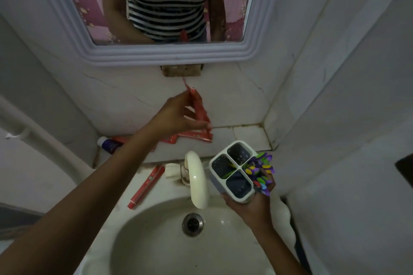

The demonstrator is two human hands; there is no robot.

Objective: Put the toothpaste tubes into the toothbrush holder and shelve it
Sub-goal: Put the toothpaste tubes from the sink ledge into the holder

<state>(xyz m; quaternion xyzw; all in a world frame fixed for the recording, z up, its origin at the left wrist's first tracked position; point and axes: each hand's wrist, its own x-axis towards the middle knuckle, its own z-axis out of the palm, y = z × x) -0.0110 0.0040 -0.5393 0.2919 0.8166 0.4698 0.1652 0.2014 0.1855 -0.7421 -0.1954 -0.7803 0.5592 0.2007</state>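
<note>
My left hand (pixel 178 114) is raised above the tiled ledge, its fingers shut on a crumpled red toothpaste tube (pixel 199 107). Below it another flattened red tube (pixel 196 136) lies on the ledge (pixel 250 134). A red tube with a white cap and dark label (pixel 109 143) rests at the ledge's left end. A long red toothpaste box or tube (pixel 146 185) lies on the sink rim left of the tap. My right hand (pixel 254 205) grips a white four-compartment toothbrush holder (pixel 234 169) from below, over the basin's right side. Colourful items (pixel 261 172) fill one compartment.
A cream tap (pixel 197 182) juts over the basin (pixel 156 241), with the drain (pixel 192 223) under it. A framed mirror (pixel 165 51) hangs on the wall above the ledge. Tiled walls close in on the right, and a white pipe (pixel 44 140) runs at left.
</note>
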